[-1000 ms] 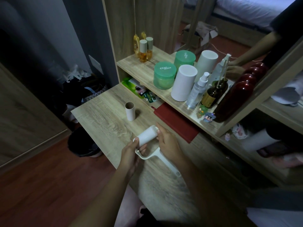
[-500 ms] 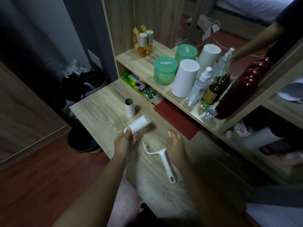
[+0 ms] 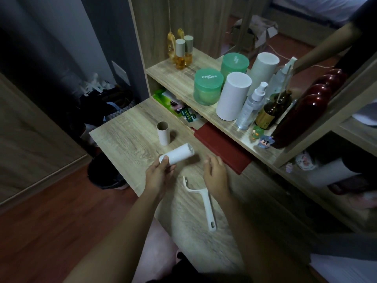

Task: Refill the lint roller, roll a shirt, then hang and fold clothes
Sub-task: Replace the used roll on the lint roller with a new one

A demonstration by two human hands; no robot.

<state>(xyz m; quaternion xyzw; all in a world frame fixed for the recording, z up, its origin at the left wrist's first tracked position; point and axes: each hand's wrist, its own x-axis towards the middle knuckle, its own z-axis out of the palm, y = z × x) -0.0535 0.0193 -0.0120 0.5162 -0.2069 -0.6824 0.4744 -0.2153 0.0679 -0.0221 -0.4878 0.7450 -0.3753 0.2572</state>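
my left hand (image 3: 161, 177) gripped the near end of a white cylindrical paper refill roll (image 3: 180, 154), fingers curled under it and thumb on its end cap. the roll pointed away from me at a slant over the pale wood-grain desk (image 3: 126, 144); whether its far end rested on the wood i could not tell. my right hand (image 3: 216, 176) held nothing, its fingers loosely bent and spread, just beside the roll. below it the white plastic lint-roller handle (image 3: 205, 203) lay flat on the desk with no roll on it, its bent bare end toward my left hand; my right wrist overlapped the bend, and contact could not be judged. an empty brown cardboard tube (image 3: 163, 133) stood upright on the desk beyond the roll, apart from it. a flat dark red book (image 3: 222, 149) lay at the desk's far edge, partly under the wooden shelf (image 3: 179, 78). on the shelf stood a green lidded plastic jar (image 3: 207, 87), a tall white cylinder (image 3: 232, 96), a clear spray bottle (image 3: 250, 108) and a brown glass bottle (image 3: 271, 111), close together. a round black bin (image 3: 106, 173) sat on the reddish floor beside the desk.
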